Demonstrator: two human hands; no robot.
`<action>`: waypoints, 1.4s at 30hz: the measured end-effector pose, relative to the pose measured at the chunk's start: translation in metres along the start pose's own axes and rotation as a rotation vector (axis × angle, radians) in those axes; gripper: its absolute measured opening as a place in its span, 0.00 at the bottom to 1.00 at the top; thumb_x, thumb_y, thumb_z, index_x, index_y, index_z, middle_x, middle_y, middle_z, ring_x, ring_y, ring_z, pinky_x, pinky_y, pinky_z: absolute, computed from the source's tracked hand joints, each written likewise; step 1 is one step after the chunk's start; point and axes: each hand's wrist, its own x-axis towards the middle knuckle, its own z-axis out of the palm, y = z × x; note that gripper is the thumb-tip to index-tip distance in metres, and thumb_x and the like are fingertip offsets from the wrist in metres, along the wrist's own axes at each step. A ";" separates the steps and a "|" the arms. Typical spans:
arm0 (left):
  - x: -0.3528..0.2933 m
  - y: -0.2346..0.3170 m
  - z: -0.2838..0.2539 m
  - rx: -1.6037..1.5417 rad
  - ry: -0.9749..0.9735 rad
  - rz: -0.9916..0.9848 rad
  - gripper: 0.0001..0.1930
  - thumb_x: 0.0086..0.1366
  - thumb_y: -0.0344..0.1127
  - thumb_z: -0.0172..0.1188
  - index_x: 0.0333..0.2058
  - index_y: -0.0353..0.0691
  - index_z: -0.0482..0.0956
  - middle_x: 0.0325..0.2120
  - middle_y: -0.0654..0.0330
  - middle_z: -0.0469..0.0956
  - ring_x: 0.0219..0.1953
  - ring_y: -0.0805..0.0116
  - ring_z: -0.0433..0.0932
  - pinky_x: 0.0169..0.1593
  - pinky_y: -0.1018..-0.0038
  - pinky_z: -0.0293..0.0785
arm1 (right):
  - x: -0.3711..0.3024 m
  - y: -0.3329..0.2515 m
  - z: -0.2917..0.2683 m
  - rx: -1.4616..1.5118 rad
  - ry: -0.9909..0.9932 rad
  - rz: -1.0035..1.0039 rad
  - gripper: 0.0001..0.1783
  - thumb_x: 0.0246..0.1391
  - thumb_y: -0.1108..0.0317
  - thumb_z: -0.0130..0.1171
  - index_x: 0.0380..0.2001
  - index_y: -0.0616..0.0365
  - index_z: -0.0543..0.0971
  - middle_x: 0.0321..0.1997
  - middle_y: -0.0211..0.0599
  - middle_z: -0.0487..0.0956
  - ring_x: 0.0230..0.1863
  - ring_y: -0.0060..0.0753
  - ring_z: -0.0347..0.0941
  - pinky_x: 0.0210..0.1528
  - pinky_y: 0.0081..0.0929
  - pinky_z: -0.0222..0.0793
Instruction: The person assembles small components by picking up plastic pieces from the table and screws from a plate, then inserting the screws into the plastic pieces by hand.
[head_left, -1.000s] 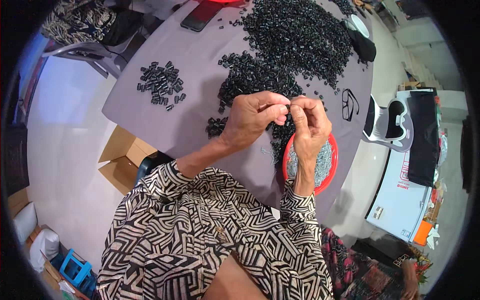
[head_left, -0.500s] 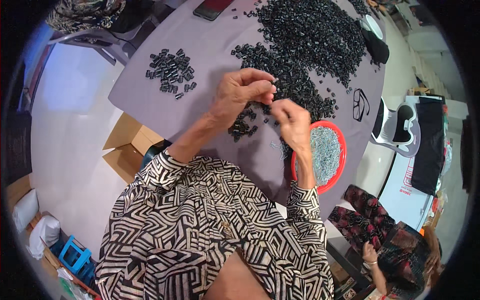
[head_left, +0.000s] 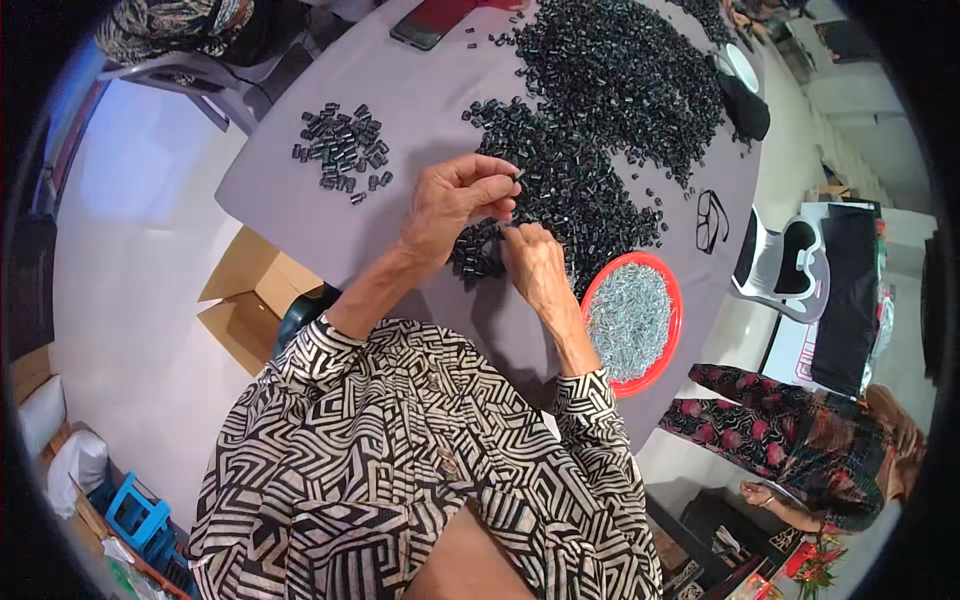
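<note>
My left hand [head_left: 450, 208] is closed in a pinch over the table, with a small black piece [head_left: 517, 178] at its fingertips. Just below and to its right, my right hand [head_left: 538, 265] has its fingers pressed together, and what they hold, if anything, is hidden. Beneath and beyond both hands spreads a big heap of small shiny black pieces [head_left: 620, 90]. A smaller pile of like pieces [head_left: 340, 145] lies apart at the left. Beside my right forearm stands a red-rimmed round bowl [head_left: 675, 300] full of thin silvery metal pieces [head_left: 630, 318].
Black-framed glasses [head_left: 711, 222] lie at the table's right, and a phone [head_left: 432, 25] at the far edge. An opened cardboard box [head_left: 245, 300] is on the left below the tabletop. A white chair [head_left: 790, 265] and another person [head_left: 800, 440] are at the right.
Both hands have shifted a little left, the right one also lower, uncovering more of the red bowl. The other person at the right has changed posture.
</note>
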 end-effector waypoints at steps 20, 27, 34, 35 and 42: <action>-0.004 0.008 0.065 0.075 -0.269 0.109 0.07 0.56 0.26 0.56 0.34 0.34 0.77 0.25 0.62 0.76 0.26 0.79 0.73 0.33 0.82 0.71 | 0.000 0.015 -0.129 1.707 0.344 0.140 0.11 0.52 0.70 0.53 0.35 0.69 0.73 0.29 0.47 0.73 0.30 0.39 0.70 0.35 0.32 0.70; -0.008 0.014 0.077 0.121 -0.277 0.162 0.06 0.56 0.27 0.54 0.33 0.33 0.76 0.23 0.64 0.75 0.24 0.82 0.71 0.30 0.85 0.70 | 0.000 0.014 -0.135 1.930 0.312 0.095 0.10 0.50 0.74 0.53 0.37 0.67 0.72 0.29 0.44 0.71 0.31 0.38 0.69 0.34 0.32 0.70; -0.010 0.019 0.078 0.101 -0.288 0.173 0.06 0.56 0.26 0.53 0.33 0.32 0.76 0.23 0.64 0.76 0.25 0.82 0.72 0.30 0.85 0.70 | 0.003 0.009 -0.133 2.064 0.289 0.076 0.12 0.49 0.76 0.53 0.38 0.67 0.71 0.29 0.43 0.72 0.31 0.37 0.70 0.35 0.30 0.71; -0.010 0.020 0.077 0.101 -0.285 0.175 0.06 0.56 0.26 0.53 0.33 0.32 0.76 0.23 0.64 0.76 0.25 0.82 0.72 0.30 0.85 0.70 | 0.003 0.006 -0.134 2.023 0.309 0.097 0.11 0.49 0.76 0.53 0.38 0.67 0.71 0.30 0.43 0.73 0.32 0.36 0.71 0.36 0.28 0.70; -0.009 0.017 0.079 0.012 -0.241 0.180 0.06 0.57 0.26 0.54 0.33 0.31 0.76 0.26 0.61 0.77 0.29 0.79 0.75 0.36 0.83 0.72 | -0.001 -0.007 -0.140 1.391 0.521 0.284 0.08 0.50 0.78 0.51 0.35 0.69 0.73 0.31 0.39 0.76 0.32 0.25 0.71 0.37 0.20 0.67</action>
